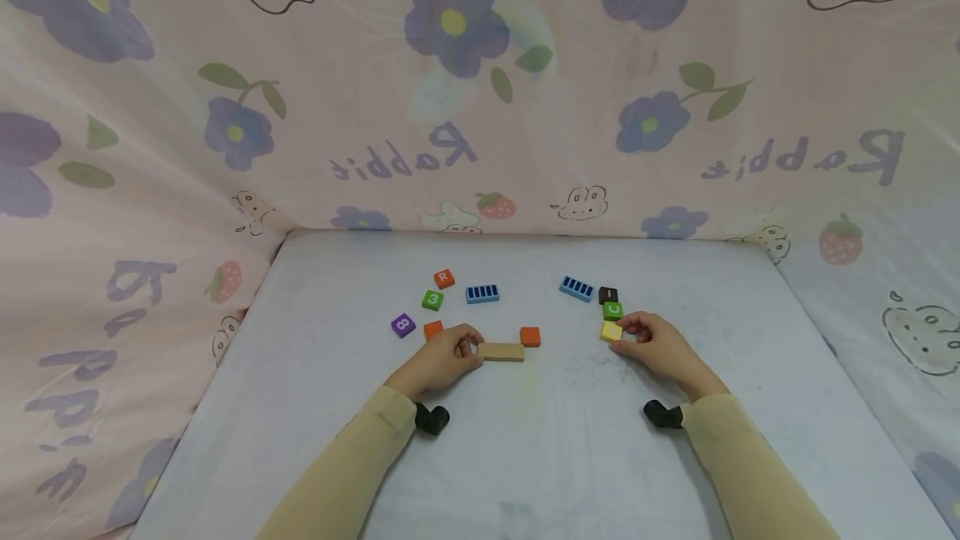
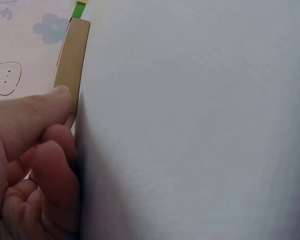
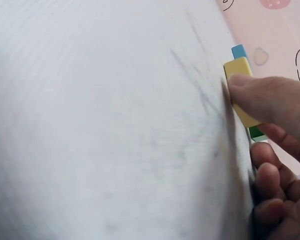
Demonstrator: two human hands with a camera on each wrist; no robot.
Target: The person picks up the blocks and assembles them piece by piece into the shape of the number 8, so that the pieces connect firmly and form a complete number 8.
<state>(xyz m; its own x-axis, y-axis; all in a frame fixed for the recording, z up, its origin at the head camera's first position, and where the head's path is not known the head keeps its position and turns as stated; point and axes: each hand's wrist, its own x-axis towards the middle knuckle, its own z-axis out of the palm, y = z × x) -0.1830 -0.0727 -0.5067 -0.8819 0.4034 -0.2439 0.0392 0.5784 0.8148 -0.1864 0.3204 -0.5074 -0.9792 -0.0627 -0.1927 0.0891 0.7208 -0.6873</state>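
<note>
Pinching the wooden plank (image 1: 501, 352) by its left end with left fingers (image 2: 55, 167) and the yellow block (image 1: 610, 332) with right fingers (image 3: 267, 177), at the tabletop (image 1: 543, 457). Seems midway through arranging, with yellow beside the right-hand green block (image 1: 612, 311) and the purple block (image 1: 403, 325) perhaps unplaced.

The plank (image 1: 501, 352) lies right of the left hand (image 1: 441, 357); the tile (image 1: 611, 332) left of the right hand (image 1: 666, 347), before another block (image 1: 612, 311).
</note>
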